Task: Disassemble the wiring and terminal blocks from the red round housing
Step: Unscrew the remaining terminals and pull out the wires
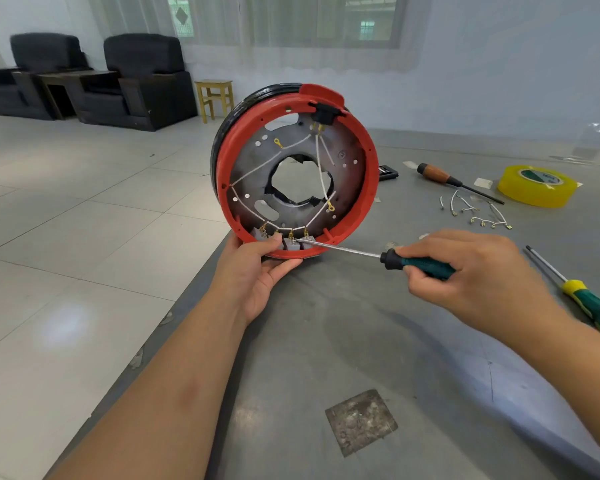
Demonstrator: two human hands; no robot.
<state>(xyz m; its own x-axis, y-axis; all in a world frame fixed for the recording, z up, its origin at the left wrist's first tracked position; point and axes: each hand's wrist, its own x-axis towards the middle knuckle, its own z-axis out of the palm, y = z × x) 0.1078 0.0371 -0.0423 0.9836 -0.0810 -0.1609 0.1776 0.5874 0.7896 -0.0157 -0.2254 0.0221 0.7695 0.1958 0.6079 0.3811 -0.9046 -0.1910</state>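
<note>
The red round housing (369,188) stands on its edge at the table's left side, its open face toward me. White wires (321,168) with brass terminals cross its grey inner plate. Grey terminal blocks (290,244) sit along the bottom rim. My left hand (257,271) grips the lower rim from below, thumb on the blocks. My right hand (471,268) holds a green-handled screwdriver (420,264), whose tip touches a terminal on one block.
On the grey table (361,341) lie loose removed wires (475,213), a wooden-handled screwdriver (444,176), a yellow tape roll (537,185), a second green-and-yellow screwdriver (582,299) at right, and a small black object (388,172) behind the housing. Armchairs and a stool stand across the floor.
</note>
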